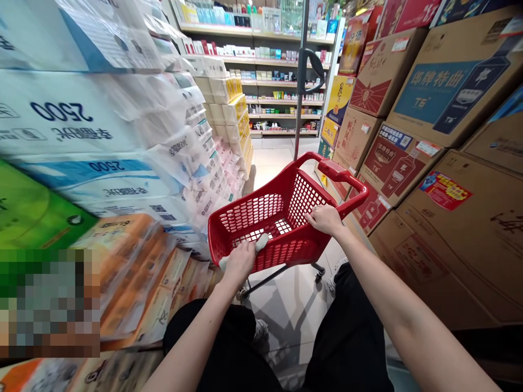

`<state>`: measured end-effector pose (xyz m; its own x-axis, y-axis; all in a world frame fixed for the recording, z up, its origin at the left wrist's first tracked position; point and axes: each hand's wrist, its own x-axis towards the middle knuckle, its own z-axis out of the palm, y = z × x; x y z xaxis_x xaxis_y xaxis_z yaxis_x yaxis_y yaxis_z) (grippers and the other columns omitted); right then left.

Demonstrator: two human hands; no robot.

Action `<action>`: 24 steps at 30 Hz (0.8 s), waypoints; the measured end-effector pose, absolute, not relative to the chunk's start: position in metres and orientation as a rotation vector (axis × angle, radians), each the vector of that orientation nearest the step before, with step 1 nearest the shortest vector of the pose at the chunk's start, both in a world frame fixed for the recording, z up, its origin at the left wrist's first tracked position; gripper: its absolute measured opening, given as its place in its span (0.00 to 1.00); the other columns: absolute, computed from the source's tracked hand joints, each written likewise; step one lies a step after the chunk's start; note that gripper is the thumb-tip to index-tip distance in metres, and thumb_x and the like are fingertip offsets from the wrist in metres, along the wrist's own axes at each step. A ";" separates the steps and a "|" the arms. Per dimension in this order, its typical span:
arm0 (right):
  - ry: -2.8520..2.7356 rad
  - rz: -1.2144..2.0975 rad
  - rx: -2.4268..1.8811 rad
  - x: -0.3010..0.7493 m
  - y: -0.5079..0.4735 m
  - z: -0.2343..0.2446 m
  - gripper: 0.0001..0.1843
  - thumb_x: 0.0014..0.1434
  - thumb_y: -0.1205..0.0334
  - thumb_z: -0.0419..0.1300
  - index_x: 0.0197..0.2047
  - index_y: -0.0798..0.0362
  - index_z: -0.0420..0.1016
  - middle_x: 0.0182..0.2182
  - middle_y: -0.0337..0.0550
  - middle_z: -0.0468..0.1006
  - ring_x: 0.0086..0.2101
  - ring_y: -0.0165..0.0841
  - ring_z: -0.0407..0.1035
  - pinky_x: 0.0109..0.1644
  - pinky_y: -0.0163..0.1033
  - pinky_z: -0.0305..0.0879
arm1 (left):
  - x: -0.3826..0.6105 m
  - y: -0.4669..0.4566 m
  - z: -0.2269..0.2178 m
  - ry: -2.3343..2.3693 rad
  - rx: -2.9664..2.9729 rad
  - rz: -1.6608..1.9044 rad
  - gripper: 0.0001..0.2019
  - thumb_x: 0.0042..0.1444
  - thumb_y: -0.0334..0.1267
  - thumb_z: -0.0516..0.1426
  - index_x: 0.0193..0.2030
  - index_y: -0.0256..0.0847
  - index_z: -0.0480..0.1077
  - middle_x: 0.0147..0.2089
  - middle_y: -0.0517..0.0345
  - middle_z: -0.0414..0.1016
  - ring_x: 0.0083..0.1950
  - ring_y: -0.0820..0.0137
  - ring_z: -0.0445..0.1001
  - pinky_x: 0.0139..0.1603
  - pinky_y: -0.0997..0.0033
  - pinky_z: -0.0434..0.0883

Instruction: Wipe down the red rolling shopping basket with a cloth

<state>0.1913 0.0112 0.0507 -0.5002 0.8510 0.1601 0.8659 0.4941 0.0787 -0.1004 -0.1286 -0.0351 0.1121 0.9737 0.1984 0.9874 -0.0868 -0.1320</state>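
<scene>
A red plastic shopping cart on a grey wheeled frame stands in front of my legs, with its push handle at the right. The basket's holed walls and floor show, with nothing visible inside. My left hand is closed round a pale, crumpled cloth at the near rim's left part. Parts of the cloth stick out on both sides of the fingers. At the same rim, closer to the handle, my right hand is wrapped over the edge, its fingertips pointing into the basket.
Tall stacks of wrapped tissue packs rise close on the left, above orange packs. Cardboard liquor cartons line the right side. Beyond the cart, tiled floor leads to shelves of small boxed goods. A grey pole stands behind the handle.
</scene>
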 end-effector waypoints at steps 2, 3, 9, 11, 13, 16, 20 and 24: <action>-2.623 -0.238 -1.516 0.193 0.014 0.049 0.33 0.66 0.46 0.38 0.36 0.56 0.81 0.39 0.51 0.79 0.42 0.37 0.71 0.47 0.37 0.58 | -0.091 -0.120 -0.033 -1.928 -2.200 -0.096 0.10 0.61 0.31 0.43 0.43 0.35 0.64 0.41 0.47 0.68 0.44 0.63 0.68 0.42 0.65 0.66; -2.619 -0.244 -1.520 0.193 0.015 0.048 0.33 0.66 0.46 0.38 0.36 0.56 0.81 0.38 0.51 0.79 0.42 0.37 0.71 0.47 0.37 0.58 | -0.087 -0.116 -0.032 -1.930 -2.218 -0.096 0.10 0.61 0.32 0.43 0.42 0.35 0.63 0.41 0.47 0.68 0.44 0.63 0.68 0.41 0.65 0.67; -2.605 -0.241 -1.528 0.197 0.025 0.044 0.34 0.66 0.46 0.38 0.36 0.57 0.80 0.37 0.51 0.79 0.41 0.37 0.71 0.46 0.37 0.58 | -0.083 -0.100 -0.027 -1.975 -2.325 -0.040 0.08 0.59 0.33 0.46 0.43 0.36 0.62 0.42 0.47 0.69 0.42 0.62 0.70 0.36 0.66 0.67; -2.605 -0.245 -1.509 0.197 0.027 0.044 0.34 0.66 0.46 0.38 0.35 0.57 0.80 0.36 0.51 0.79 0.41 0.37 0.71 0.46 0.38 0.58 | -0.079 -0.094 -0.023 -1.955 -2.364 -0.026 0.07 0.59 0.34 0.46 0.42 0.37 0.62 0.41 0.49 0.70 0.40 0.64 0.71 0.35 0.67 0.67; -2.609 -0.254 -1.473 0.198 0.027 0.044 0.33 0.66 0.48 0.38 0.34 0.57 0.80 0.36 0.51 0.79 0.40 0.37 0.71 0.46 0.38 0.58 | -0.070 -0.085 -0.019 -1.910 -2.426 -0.023 0.07 0.61 0.34 0.46 0.43 0.37 0.62 0.40 0.50 0.70 0.38 0.66 0.71 0.35 0.67 0.67; -2.621 -0.267 -1.407 0.196 0.024 0.043 0.31 0.67 0.50 0.39 0.33 0.55 0.80 0.35 0.49 0.79 0.39 0.36 0.71 0.45 0.38 0.57 | -0.040 -0.067 -0.013 -1.845 -2.511 -0.064 0.09 0.63 0.37 0.44 0.43 0.38 0.62 0.41 0.50 0.70 0.39 0.66 0.71 0.37 0.67 0.67; -2.639 -0.260 -1.358 0.193 0.020 0.043 0.31 0.67 0.50 0.40 0.34 0.55 0.81 0.36 0.50 0.79 0.39 0.36 0.70 0.44 0.38 0.57 | -0.002 -0.054 -0.010 -1.809 -2.501 -0.232 0.13 0.64 0.41 0.43 0.47 0.37 0.62 0.44 0.49 0.69 0.44 0.64 0.70 0.41 0.66 0.68; -2.640 -0.251 -1.350 0.197 0.022 0.042 0.31 0.67 0.49 0.40 0.34 0.54 0.81 0.36 0.50 0.79 0.40 0.36 0.70 0.43 0.38 0.57 | -0.011 -0.067 -0.013 -1.637 -2.583 -0.516 0.23 0.62 0.42 0.47 0.62 0.37 0.51 0.55 0.46 0.65 0.55 0.62 0.66 0.55 0.59 0.65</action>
